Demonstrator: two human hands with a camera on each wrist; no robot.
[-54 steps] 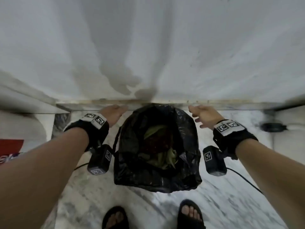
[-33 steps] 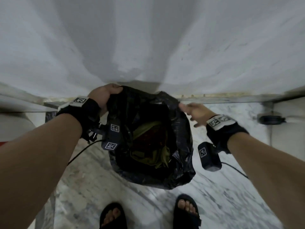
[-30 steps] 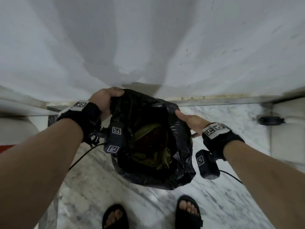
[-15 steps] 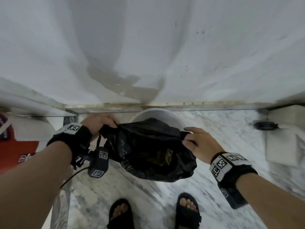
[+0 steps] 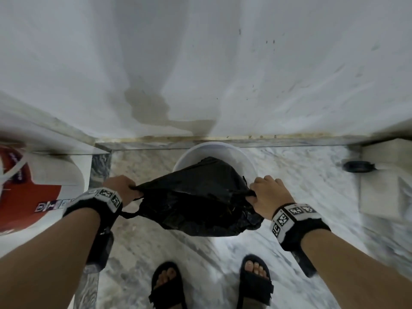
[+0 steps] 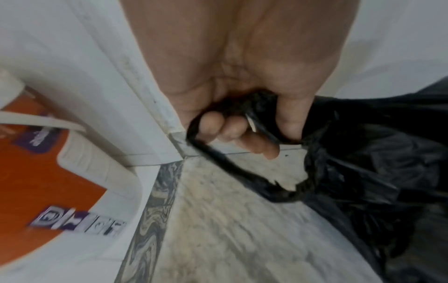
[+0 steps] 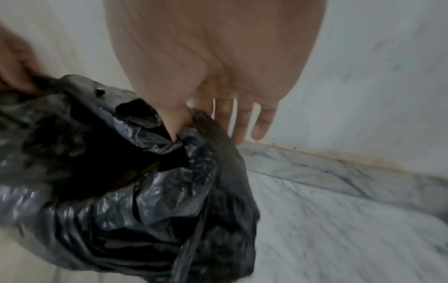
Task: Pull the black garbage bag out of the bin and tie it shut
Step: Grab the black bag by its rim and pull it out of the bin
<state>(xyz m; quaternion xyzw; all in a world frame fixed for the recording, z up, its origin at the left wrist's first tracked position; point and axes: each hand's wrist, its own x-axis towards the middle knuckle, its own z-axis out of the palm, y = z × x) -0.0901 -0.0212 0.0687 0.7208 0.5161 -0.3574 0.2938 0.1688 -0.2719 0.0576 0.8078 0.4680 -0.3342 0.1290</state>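
The black garbage bag (image 5: 200,201) hangs in the air between my hands, above the marble floor and in front of the white bin (image 5: 214,152). My left hand (image 5: 121,189) grips the bag's left rim, and a thin black handle loop (image 6: 218,159) hangs from its curled fingers (image 6: 232,130). My right hand (image 5: 265,197) pinches the right rim between thumb and forefinger; its other fingers (image 7: 259,122) are straight. In the right wrist view the bag (image 7: 126,191) is crumpled, with its mouth partly drawn together and a bit of yellowish waste showing inside.
The white wall (image 5: 200,63) rises straight behind the bin. A red and white container (image 5: 33,192) sits at the left. A pale box (image 5: 385,181) and a small black object (image 5: 357,166) are at the right. My sandalled feet (image 5: 167,284) stand just below the bag.
Both hands took hold of the bag's rim and lifted it toward me, out of the bin, which now shows white behind it. The mouth has been pulled flatter, hiding most of the waste.
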